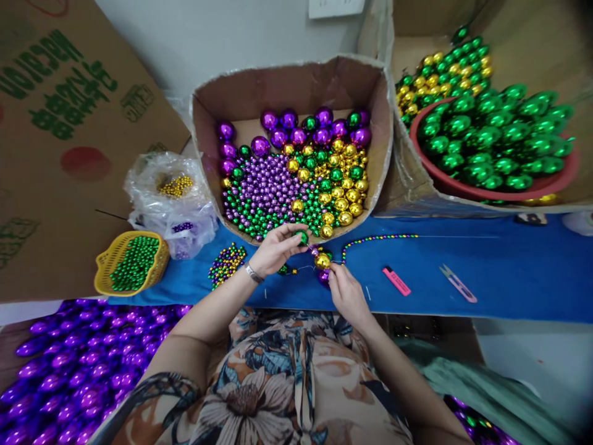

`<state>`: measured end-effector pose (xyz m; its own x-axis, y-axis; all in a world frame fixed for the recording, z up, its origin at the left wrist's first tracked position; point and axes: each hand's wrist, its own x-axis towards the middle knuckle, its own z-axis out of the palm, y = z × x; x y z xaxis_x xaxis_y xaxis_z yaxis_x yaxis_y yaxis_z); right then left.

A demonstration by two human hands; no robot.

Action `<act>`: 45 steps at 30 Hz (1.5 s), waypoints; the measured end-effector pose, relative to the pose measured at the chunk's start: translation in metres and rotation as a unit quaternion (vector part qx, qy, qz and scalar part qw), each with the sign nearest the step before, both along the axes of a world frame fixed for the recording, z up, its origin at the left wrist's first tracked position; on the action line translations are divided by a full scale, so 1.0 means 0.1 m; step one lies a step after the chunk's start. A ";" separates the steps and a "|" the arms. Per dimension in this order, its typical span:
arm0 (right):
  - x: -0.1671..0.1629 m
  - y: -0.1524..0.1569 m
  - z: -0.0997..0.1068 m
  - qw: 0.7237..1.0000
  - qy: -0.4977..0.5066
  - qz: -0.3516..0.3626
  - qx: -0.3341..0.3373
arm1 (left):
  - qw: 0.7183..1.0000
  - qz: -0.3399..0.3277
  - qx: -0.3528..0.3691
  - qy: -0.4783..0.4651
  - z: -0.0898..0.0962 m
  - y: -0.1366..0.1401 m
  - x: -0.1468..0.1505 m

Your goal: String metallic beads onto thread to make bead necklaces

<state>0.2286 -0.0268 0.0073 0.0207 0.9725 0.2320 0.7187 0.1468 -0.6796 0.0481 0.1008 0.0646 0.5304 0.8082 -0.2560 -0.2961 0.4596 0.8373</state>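
Note:
My left hand pinches a shiny green ball bead at the front rim of the cardboard box. My right hand has its fingers closed at a cluster of strung beads, with a gold ball bead on top and a purple ball bead below. A small lilac bead sits between the green and gold ones. From the cluster a strand of small mixed beads curves right across the blue cloth, ending in bare thread. Exactly what the right fingertips grip is partly hidden.
The cardboard box holds loose purple, green and gold beads. A yellow basket, small mixed beads, a pink lighter-shaped object and thread snips lie on the blue cloth. A red basin of green beads stands right.

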 end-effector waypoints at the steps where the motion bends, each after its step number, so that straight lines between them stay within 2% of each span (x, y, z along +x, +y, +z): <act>1: 0.01 0.00 -0.01 1.000 -0.003 -0.009 0.005 | 1.000 0.006 0.009 0.008 0.00 -0.01 0.01; 6: 0.03 -0.02 -0.04 0.998 0.003 -0.044 0.034 | 0.997 0.018 0.073 0.034 0.01 -0.07 0.03; 10: 0.02 -0.03 -0.01 0.998 0.033 -0.044 0.044 | 0.999 0.028 0.019 0.006 0.00 -0.09 0.03; 15: 0.02 -0.05 -0.03 0.996 0.030 -0.047 0.069 | 0.997 0.044 0.046 0.033 -0.01 -0.09 0.03; 18: 0.02 -0.05 -0.04 0.995 0.024 -0.049 0.082 | 0.999 0.035 0.022 0.025 -0.02 -0.11 0.03; 23: 0.01 -0.06 -0.04 0.995 0.023 -0.052 0.080 | 0.993 0.030 0.087 0.070 -0.06 -0.13 0.03; 27: 0.01 -0.07 -0.07 0.996 0.064 -0.050 0.031 | 0.987 0.024 0.121 0.102 -0.08 -0.13 0.04; 32: 0.01 -0.09 -0.14 0.974 0.212 -0.016 -0.079 | 0.986 0.016 0.127 0.106 -0.07 -0.11 0.07; 37: -0.02 -0.09 -0.21 0.957 0.277 -0.013 -0.090 | 0.973 -0.027 0.194 0.122 0.00 -0.11 0.08; 40: -0.02 -0.08 -0.21 0.944 0.319 -0.032 -0.083 | 0.967 -0.068 0.218 0.110 0.08 0.00 0.06; 42: -0.02 -0.08 -0.19 0.937 0.336 -0.048 -0.077 | 0.961 -0.051 0.243 0.124 0.12 0.17 0.10; 44: -0.01 -0.08 -0.16 0.935 0.344 -0.056 -0.071 | 0.935 -0.005 0.303 0.185 0.15 0.44 0.20; 45: 0.00 -0.08 -0.15 0.934 0.346 -0.057 -0.069 | 0.907 0.015 0.350 0.233 0.15 0.59 0.27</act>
<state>0.2283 -0.0345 -0.0080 0.2247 0.9744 -0.0021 0.1061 -0.0266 -0.9940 0.0752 0.1599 0.0794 0.4714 0.8715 0.1353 0.1603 -0.2356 0.9585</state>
